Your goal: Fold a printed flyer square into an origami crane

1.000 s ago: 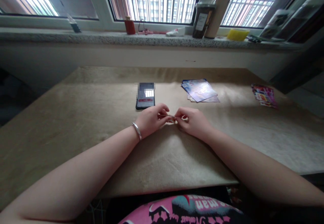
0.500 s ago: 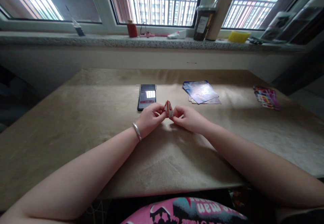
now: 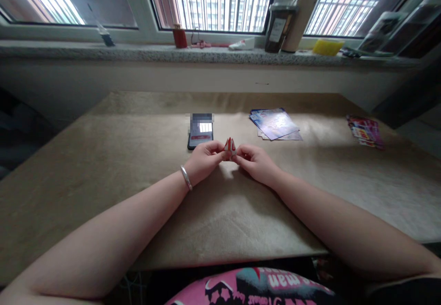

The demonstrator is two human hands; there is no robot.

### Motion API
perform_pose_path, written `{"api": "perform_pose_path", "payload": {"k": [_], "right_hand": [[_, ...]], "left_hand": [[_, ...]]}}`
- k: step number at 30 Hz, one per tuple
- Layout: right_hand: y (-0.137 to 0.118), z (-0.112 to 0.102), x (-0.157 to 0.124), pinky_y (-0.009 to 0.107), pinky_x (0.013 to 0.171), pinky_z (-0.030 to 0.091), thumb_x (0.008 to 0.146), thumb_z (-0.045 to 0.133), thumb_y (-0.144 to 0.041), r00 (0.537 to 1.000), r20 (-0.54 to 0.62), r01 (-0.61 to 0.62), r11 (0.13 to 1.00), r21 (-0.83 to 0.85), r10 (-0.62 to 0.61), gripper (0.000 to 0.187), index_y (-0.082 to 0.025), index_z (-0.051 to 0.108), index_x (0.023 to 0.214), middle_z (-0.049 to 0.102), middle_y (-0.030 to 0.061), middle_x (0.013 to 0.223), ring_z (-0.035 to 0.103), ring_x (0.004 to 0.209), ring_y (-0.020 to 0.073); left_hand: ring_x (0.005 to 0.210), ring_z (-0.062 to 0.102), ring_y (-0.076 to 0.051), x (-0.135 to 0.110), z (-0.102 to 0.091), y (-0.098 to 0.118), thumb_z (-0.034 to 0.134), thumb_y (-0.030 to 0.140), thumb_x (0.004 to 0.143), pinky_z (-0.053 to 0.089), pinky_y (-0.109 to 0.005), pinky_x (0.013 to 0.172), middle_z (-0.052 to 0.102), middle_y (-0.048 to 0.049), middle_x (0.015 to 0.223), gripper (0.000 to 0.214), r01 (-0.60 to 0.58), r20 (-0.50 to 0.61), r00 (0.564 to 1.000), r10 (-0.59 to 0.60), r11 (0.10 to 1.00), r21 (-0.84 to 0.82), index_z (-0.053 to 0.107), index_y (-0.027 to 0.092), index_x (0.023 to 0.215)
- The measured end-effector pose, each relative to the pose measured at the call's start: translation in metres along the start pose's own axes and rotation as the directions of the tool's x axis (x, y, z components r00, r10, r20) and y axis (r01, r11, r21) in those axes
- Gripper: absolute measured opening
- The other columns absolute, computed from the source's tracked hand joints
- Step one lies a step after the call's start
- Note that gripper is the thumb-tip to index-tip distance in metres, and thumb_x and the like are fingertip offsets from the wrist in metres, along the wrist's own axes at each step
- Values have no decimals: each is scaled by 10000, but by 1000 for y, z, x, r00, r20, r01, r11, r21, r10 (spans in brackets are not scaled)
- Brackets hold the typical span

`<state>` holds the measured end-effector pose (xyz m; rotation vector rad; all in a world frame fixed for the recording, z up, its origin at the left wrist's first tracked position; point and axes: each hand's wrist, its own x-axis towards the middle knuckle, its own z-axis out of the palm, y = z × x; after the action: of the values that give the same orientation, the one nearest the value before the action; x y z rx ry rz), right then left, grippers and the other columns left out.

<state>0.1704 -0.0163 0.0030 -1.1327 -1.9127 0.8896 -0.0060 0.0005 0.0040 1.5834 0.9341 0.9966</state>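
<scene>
A small folded paper piece, red and white with pointed tips upward, is held just above the table between both hands. My left hand, with a silver bangle on its wrist, pinches the paper's left side. On the opposite side, the thumb and fingers of my right hand are closed on its lower right edge. The fingertips cover the lower part of the paper. Just beyond my left hand lies a phone with a lit screen.
Patterned paper sheets are stacked beyond my right hand. Colourful cards or packets lie at the table's far right. Along the windowsill stand a red container, a dark lidded container and a yellow sponge-like block.
My right hand has closed in on the folded paper and grips its right side. The paper has turned slightly, and its striped face shows more squarely. The view has shifted a little.
</scene>
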Motion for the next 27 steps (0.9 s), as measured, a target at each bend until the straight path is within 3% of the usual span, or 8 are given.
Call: {"api": "perform_pose_path", "payload": {"k": [6, 10, 17, 27], "right_hand": [[-5, -1, -3, 237, 536, 302, 777, 539, -342, 999, 40, -13, 998, 68, 10, 251, -185, 447, 605, 429, -37, 581, 390, 559, 98], [-3, -3, -4, 237, 547, 317, 796, 521, -355, 996, 89, 5, 995, 103, -14, 249, -188, 452, 625, 435, -34, 600, 397, 573, 103], [-5, -11, -6, 241, 602, 336, 822, 515, -242, 983, 122, 161, 966, -203, -138, 187, -178, 506, 646, 497, -8, 685, 471, 650, 114], [-5, -10, -6, 234, 608, 350, 837, 492, -242, 962, 231, 188, 965, -181, -144, 161, -169, 555, 707, 520, 3, 709, 478, 652, 113]], "left_hand": [[614, 508, -85, -1, -1, 0, 730, 463, 676, 406, -221, 620, 577, 3, 661, 377, 40, 104, 994, -22, 984, -172, 586, 115, 696], [608, 499, -81, -1, -2, 2, 726, 460, 685, 395, -213, 607, 571, 5, 664, 376, 55, 160, 987, -27, 984, -169, 588, 111, 712], [606, 541, -99, -2, 3, 5, 716, 456, 706, 441, -231, 609, 609, -14, 679, 363, -9, 81, 996, 23, 986, -166, 598, 118, 767], [544, 521, -74, -7, 7, 8, 739, 415, 683, 419, -195, 537, 580, 26, 609, 336, -27, -7, 1000, 26, 979, -204, 553, 135, 675]]}}
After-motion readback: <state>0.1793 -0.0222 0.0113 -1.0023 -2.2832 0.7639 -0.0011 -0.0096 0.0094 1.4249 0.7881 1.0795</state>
